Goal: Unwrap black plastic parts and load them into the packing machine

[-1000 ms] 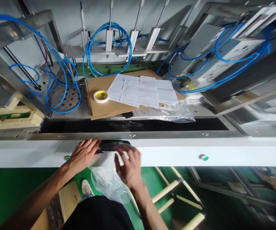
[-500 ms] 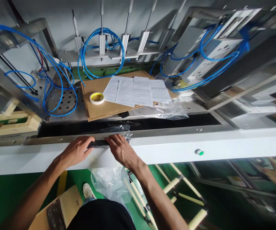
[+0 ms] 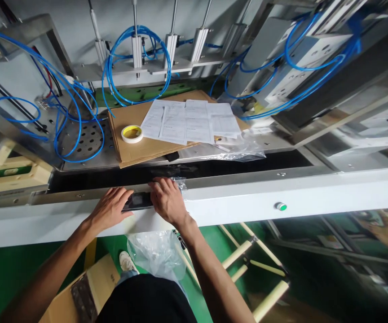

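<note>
A black, flat, glossy oblong piece (image 3: 139,201) lies along the front rail, its exact kind unclear. Its left end is held by my left hand (image 3: 112,208), thumb on the near side and fingers over the far side. My right hand (image 3: 168,199) is closed round the other end, with the fingers bent and partly hiding it. A crumpled bit of clear plastic film (image 3: 181,183) sticks out beside the right-hand fingers. Just beyond both hands runs a dark sunken channel (image 3: 214,170).
Past the channel, cardboard sheets (image 3: 118,148) carry printed papers (image 3: 187,121) and a tape roll (image 3: 132,134). Blue air hoses (image 3: 108,76) loop around cylinders. A green button (image 3: 281,206) sits on the white front panel. Below are a clear bag (image 3: 155,255) and a cardboard box (image 3: 104,280).
The clear film that spread above the black piece has drawn in by my right hand, and more of the piece's glossy face shows. The camera view has shifted slightly.
</note>
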The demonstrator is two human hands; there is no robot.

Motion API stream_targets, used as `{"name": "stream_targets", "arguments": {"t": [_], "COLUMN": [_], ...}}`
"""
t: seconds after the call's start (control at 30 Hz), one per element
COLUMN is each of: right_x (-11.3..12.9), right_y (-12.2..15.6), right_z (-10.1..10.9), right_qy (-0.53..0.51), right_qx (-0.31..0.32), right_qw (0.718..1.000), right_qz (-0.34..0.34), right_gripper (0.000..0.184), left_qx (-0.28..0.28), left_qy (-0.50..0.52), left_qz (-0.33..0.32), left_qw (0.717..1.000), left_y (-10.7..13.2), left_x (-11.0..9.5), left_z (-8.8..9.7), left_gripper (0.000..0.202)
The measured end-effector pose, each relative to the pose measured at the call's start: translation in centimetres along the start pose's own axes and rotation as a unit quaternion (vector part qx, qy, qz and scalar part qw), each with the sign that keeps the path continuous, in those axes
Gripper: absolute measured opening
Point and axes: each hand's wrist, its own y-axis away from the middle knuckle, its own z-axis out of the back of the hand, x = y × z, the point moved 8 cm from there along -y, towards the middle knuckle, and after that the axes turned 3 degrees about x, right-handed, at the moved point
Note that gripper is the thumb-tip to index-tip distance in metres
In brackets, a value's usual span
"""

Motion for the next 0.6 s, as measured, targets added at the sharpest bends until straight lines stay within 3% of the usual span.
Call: {"name": "stream_targets", "arguments": {"t": [0.07, 0.13, 0.17, 0.2, 0.27, 0.37, 0.43, 0.5, 0.57, 0.6], "right_x": [-0.6, -1.4, -1.6, -1.4, 0.2, 5.2, 8.2, 10.0, 11.2, 11.7], "right_y": [2.3, 5.8, 7.6, 9.0, 10.8, 11.2, 10.5, 10.2, 10.9, 11.8], "right_z": [2.2, 3.1, 2.6, 1.4, -2.3, -6.9, -7.8, -7.6, -7.4, -7.4], "right_qy": [-0.05, -0.137, -0.197, -0.265, -0.414, -0.61, -0.707, -0.768, -0.784, -0.774], "right_qx": [-0.124, -0.231, -0.25, -0.24, -0.151, -0.028, -0.033, -0.074, -0.114, -0.129], "right_qw": [0.989, 0.949, 0.922, 0.894, 0.831, 0.712, 0.633, 0.565, 0.529, 0.53], "right_qz": [-0.067, -0.167, -0.22, -0.27, -0.339, -0.347, -0.314, -0.292, -0.304, -0.32], "right_gripper": [0.023, 0.018, 0.019, 0.022, 0.028, 0.048, 0.055, 0.053, 0.052, 0.053], "left_qx": [-0.003, -0.001, 0.002, 0.005, 0.01, 0.048, 0.081, 0.074, 0.037, 0.034], "left_qy": [0.019, 0.036, 0.042, 0.048, 0.067, 0.139, 0.211, 0.278, 0.309, 0.318], "left_qz": [-0.003, -0.017, -0.025, -0.032, -0.025, 0.015, 0.04, 0.081, 0.131, 0.151], "left_qw": [1.0, 0.999, 0.999, 0.998, 0.997, 0.989, 0.973, 0.954, 0.941, 0.935], "left_y": [0.2, 0.1, 0.1, 0.1, 0.2, 1.3, 3.2, 6.0, 9.3, 11.0], "left_x": [0.1, 0.1, -0.1, -0.2, -0.4, -0.8, -1.3, -1.2, -0.3, 0.1], "left_z": [0.4, 1.0, 1.3, 1.7, 2.3, 1.9, 0.9, -0.2, -1.3, -2.1], "left_gripper": [0.052, 0.031, 0.021, 0.014, 0.014, 0.026, 0.03, 0.03, 0.032, 0.032]}}
